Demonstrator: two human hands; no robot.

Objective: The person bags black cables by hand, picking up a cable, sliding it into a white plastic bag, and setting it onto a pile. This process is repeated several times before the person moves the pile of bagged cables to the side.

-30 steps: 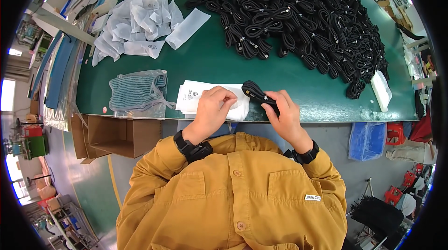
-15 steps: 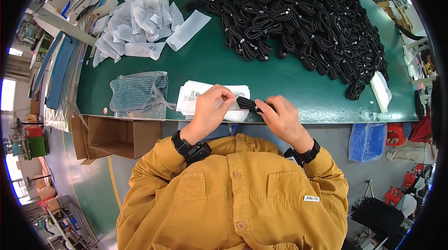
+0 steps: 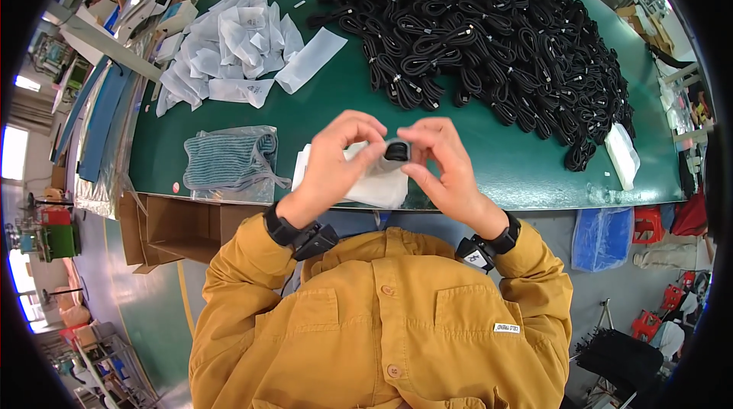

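Above the near part of the green table, my left hand (image 3: pixel 336 165) and my right hand (image 3: pixel 447 172) pinch the two sides of a translucent white bag's mouth (image 3: pixel 392 168). Inside that mouth shows the dark end of a coiled black cable (image 3: pixel 396 151); the rest of it is hidden by the bag. Below my hands lies a stack of flat white bags (image 3: pixel 382 191), partly covered by my left hand. Far right of my hands spreads a big heap of coiled black cables (image 3: pixel 489 43). Several white bags (image 3: pixel 237 46) are piled at the far left.
A clear plastic bag with teal striped cloth (image 3: pixel 229 161) lies left of the stack. An open cardboard box (image 3: pixel 183 227) stands below the table's front edge (image 3: pixel 534 207). At the right lies a white plastic packet (image 3: pixel 622 156), with a blue plastic-lined bin (image 3: pixel 601 239) below.
The black cable coil, held beside the stack before, is now inside a white bag. Both hands have risen away from the table edge and now grip the bag's mouth.
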